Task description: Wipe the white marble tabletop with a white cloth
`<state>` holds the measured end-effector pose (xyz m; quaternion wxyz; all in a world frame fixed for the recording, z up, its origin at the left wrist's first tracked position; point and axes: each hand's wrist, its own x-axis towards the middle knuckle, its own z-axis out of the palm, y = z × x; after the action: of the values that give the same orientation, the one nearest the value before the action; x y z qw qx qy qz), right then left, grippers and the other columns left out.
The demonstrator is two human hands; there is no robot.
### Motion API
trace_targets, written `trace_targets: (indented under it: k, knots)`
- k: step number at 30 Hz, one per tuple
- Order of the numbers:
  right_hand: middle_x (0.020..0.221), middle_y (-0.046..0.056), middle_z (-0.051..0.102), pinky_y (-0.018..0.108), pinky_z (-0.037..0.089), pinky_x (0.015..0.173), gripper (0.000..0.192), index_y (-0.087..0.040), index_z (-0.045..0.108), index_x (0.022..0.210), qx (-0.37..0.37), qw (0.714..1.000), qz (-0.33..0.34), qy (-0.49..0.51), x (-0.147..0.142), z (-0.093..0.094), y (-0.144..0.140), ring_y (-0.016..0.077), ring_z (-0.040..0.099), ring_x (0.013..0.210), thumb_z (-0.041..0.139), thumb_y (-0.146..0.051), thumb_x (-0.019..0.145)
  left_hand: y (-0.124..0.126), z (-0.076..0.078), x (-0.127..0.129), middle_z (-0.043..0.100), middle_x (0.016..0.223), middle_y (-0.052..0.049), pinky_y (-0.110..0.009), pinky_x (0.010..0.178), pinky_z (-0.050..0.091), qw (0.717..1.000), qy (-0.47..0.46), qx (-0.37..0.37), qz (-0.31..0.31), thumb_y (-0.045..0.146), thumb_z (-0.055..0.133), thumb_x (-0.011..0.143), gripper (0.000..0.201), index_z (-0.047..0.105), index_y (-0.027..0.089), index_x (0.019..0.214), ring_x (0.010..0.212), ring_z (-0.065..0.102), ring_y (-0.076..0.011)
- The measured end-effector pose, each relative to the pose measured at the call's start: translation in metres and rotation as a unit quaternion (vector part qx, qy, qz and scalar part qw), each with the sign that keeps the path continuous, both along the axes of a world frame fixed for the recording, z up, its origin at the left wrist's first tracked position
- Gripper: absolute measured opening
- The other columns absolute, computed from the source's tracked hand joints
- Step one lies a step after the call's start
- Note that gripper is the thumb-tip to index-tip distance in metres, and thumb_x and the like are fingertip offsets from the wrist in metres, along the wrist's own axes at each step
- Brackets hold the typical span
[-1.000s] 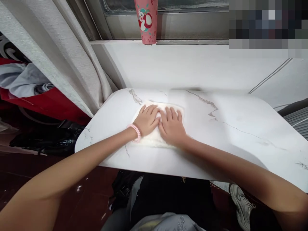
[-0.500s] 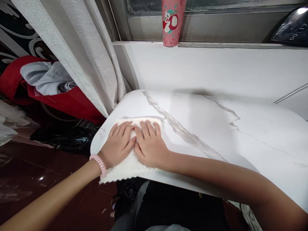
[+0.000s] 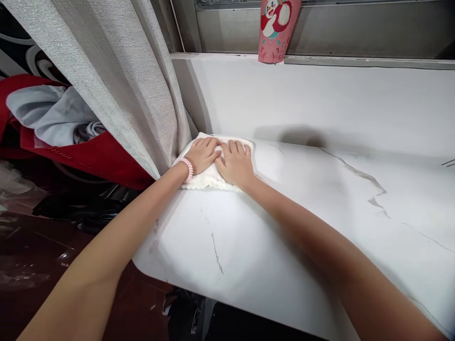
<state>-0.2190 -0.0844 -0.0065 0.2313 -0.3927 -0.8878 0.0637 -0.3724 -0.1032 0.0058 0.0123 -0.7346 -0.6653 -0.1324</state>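
Note:
A white fluffy cloth (image 3: 204, 181) lies spread on the white marble-patterned table (image 3: 249, 246), at its far left corner by the wall. My left hand (image 3: 202, 155), with a pink coil band at the wrist, presses flat on the cloth, fingers stretched out. Beside it, my right hand (image 3: 236, 163) also lies flat on the cloth with its fingers spread. The two hands nearly touch at the thumbs. Part of the cloth is hidden beneath them.
A grey curtain (image 3: 142, 85) hangs against the table's left end. On the window ledge stands a pink cup (image 3: 275, 42). A red bag (image 3: 88, 158) holding pale grey fabric sits at the left, with black plastic (image 3: 95, 208) below it. The white wall (image 3: 320, 99) borders the far edge.
Both hands and the cloth have slid away from me, from the table's near edge to its far edge by the wall. The view has shifted slightly too.

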Motion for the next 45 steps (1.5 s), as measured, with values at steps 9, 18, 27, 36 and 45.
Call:
trace_targets:
  k: [9, 18, 27, 36, 45]
  knots:
    - [0.134, 0.016, 0.055, 0.049, 0.021, 0.113, 0.043, -0.013, 0.052, 0.133, 0.034, 0.999, -0.026, -0.017, -0.047, -0.002, 0.040, 0.0307, 0.040, 0.131, 0.033, -0.028, 0.098, 0.040, 0.005, -0.043, 0.061, 0.127, -0.010, -0.045, 0.110, 0.034, 0.998, -0.046, -0.009, 0.031, 0.039, 0.033, 0.092, 0.037, 0.054, 0.021, 0.117, 0.125, 0.051, -0.0270]
    - [0.144, 0.018, 0.049, 0.051, 0.019, 0.114, 0.045, -0.011, 0.050, 0.138, 0.040, 0.999, -0.006, -0.019, -0.043, -0.002, 0.021, 0.0317, 0.036, 0.137, 0.032, -0.028, 0.100, 0.016, 0.000, -0.038, 0.061, 0.128, -0.010, -0.044, 0.111, 0.032, 0.999, -0.013, 0.015, 0.041, 0.037, 0.029, 0.094, 0.038, 0.054, 0.021, 0.118, 0.124, 0.052, -0.0256]
    - [0.148, 0.022, 0.045, 0.055, 0.019, 0.115, 0.050, -0.005, 0.046, 0.141, 0.035, 0.998, 0.038, 0.018, 0.001, -0.004, -0.073, 0.0349, 0.036, 0.139, 0.037, -0.030, 0.099, -0.091, 0.005, 0.002, 0.058, 0.135, -0.011, -0.048, 0.116, 0.027, 1.000, 0.002, 0.018, 0.024, 0.039, 0.025, 0.096, 0.043, 0.052, 0.021, 0.123, 0.130, 0.048, -0.0252]
    - [0.152, 0.021, 0.041, 0.055, 0.017, 0.118, 0.052, -0.006, 0.045, 0.144, 0.022, 0.988, 0.155, 0.010, 0.069, -0.001, -0.149, 0.0358, 0.032, 0.142, 0.036, -0.032, 0.100, -0.201, -0.005, 0.075, 0.058, 0.135, -0.016, -0.053, 0.115, 0.028, 0.992, 0.017, 0.061, 0.108, 0.036, 0.024, 0.099, 0.044, 0.051, 0.017, 0.126, 0.133, 0.047, -0.0284]
    - [0.144, 0.017, 0.050, 0.051, 0.024, 0.116, 0.048, -0.011, 0.052, 0.137, 0.029, 0.968, 0.246, 0.033, 0.116, -0.001, -0.114, 0.0306, 0.039, 0.135, 0.043, -0.034, 0.095, -0.192, -0.006, 0.127, 0.055, 0.135, -0.021, -0.058, 0.113, 0.027, 0.989, 0.041, 0.043, 0.134, 0.033, 0.024, 0.098, 0.045, 0.051, 0.010, 0.126, 0.132, 0.045, -0.0331]
